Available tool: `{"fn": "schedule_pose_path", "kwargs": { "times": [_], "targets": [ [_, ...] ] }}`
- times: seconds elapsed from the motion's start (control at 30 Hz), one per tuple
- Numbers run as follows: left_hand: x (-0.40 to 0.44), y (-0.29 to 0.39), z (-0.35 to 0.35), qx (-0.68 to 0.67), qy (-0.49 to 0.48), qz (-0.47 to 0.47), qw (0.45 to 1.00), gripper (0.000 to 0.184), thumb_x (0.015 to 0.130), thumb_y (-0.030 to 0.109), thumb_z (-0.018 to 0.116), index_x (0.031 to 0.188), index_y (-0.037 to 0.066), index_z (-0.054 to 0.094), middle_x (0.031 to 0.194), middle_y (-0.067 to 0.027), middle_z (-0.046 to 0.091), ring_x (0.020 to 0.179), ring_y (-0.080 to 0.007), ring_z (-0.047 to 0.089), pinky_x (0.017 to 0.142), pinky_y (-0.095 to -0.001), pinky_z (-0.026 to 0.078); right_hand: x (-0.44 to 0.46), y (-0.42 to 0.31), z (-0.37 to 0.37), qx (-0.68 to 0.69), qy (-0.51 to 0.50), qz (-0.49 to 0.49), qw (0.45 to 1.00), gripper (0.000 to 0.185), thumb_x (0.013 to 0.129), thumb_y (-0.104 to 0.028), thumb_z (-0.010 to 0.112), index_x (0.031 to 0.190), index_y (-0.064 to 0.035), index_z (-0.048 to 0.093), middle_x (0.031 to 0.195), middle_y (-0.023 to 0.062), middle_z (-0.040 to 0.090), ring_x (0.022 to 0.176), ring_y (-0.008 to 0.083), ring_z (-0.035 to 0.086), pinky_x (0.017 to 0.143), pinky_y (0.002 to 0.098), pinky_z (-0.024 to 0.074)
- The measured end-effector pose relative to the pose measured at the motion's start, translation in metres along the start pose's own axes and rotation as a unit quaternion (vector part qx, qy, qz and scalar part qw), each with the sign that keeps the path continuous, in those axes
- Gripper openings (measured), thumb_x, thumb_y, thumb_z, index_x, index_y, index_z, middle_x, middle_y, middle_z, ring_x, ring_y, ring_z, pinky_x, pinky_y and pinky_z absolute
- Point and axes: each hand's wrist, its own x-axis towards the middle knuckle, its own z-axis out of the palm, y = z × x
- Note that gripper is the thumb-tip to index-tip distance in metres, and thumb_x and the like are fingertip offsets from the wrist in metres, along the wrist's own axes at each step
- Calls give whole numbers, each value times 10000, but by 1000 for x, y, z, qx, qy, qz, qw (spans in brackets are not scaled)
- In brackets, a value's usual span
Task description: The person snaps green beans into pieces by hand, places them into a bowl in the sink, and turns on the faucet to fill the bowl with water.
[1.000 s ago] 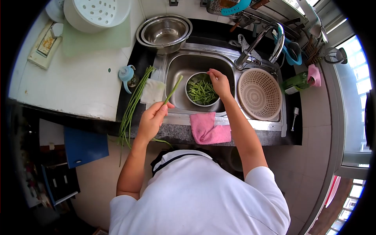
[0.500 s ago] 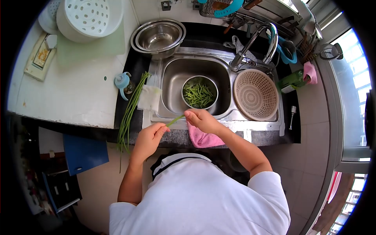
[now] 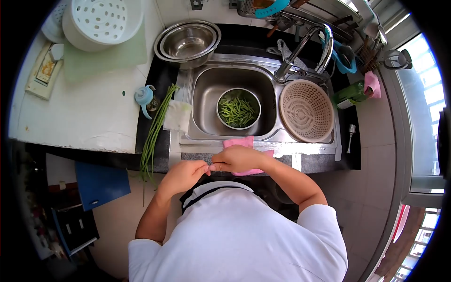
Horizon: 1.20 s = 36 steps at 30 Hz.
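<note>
My left hand (image 3: 184, 175) and my right hand (image 3: 239, 159) meet just in front of the counter edge. Both are closed, fingertips pinched together; the long green bean seen between them a moment earlier is now almost wholly hidden by the fingers. Under and behind my right hand lies a pink cloth (image 3: 239, 141) on the sink's front edge. Short pieces of green bean (image 3: 237, 113) fill the bottom of a steel bowl (image 3: 258, 121), which stands in the sink (image 3: 203, 101). Left of the sink, a bunch of long green beans (image 3: 157, 122) hangs partly over the counter edge.
A beige colander (image 3: 307, 110) sits right of the basin, below the faucet (image 3: 305, 44). Nested steel basins (image 3: 188, 42) stand behind left. A blue-lidded bottle (image 3: 144, 96) and a white cloth (image 3: 177, 115) flank the bunch. A green bottle (image 3: 350, 95) is at right.
My hands have come together and moved down toward my body, away from the sink. The stretch of bean between them no longer shows, and more of the pink cloth is visible.
</note>
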Motion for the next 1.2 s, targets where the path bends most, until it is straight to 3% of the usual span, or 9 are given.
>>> {"fn": "schedule_pose_path", "kwargs": {
  "times": [0.23,0.33,0.47,0.63,0.8,0.87,1.03,1.17,1.2],
  "targets": [
    [-3,2,12,-75,170,-13,982,185,886,185,509,848,21,586,625,-68,549,564,-148,491,556,-266,404,8,34,19,185,282,41,941,326,909,-362,481,760,-72,484,554,31,388,502,107,393,461,280,333],
    [-6,18,21,-16,124,-23,992,203,878,250,502,836,71,589,658,-126,587,610,-297,578,560,-345,437,21,39,4,571,469,59,671,341,938,-372,409,710,-118,409,544,-41,317,446,73,276,413,202,243],
    [-13,10,24,12,74,-14,997,208,874,264,496,823,86,591,669,-124,594,639,-307,578,566,-362,438,8,50,-22,433,402,57,805,277,953,-307,392,777,-93,406,639,-12,380,497,74,331,449,209,292],
    [1,-2,21,-13,36,5,999,208,872,215,503,820,40,601,690,-113,605,606,-244,566,567,-310,426,-1,24,8,168,-37,9,985,409,932,-410,408,890,-30,552,720,3,507,668,121,464,621,277,414],
    [-1,-3,14,-40,45,-26,998,244,896,258,459,866,52,586,787,-122,626,728,-308,599,638,-353,461,0,31,23,129,63,38,989,390,946,-383,386,831,-39,528,648,0,473,582,141,432,549,272,384],
    [-2,-5,18,-75,148,8,986,208,902,199,475,866,12,559,610,-69,508,558,-152,460,560,-276,401,3,43,23,453,204,113,860,364,940,-382,402,749,-75,452,580,-14,379,475,111,317,432,236,275],
    [3,15,22,-81,171,32,981,214,910,199,464,831,15,539,608,-72,498,551,-156,455,538,-283,387,13,12,17,703,242,-11,668,345,942,-372,389,700,-126,371,538,-46,262,428,68,191,394,208,171],
    [3,25,19,-63,185,16,980,210,906,200,472,817,20,534,589,-83,487,529,-159,456,517,-289,381,21,15,17,680,301,1,669,341,943,-334,413,701,-94,409,541,-35,323,417,88,252,401,223,218],
    [1,30,18,-64,185,18,980,210,906,200,472,817,20,534,589,-83,487,529,-159,456,517,-289,381,25,18,18,410,441,0,798,322,938,-297,437,710,-69,437,550,-14,368,423,112,292,413,242,258]
  ]
}}
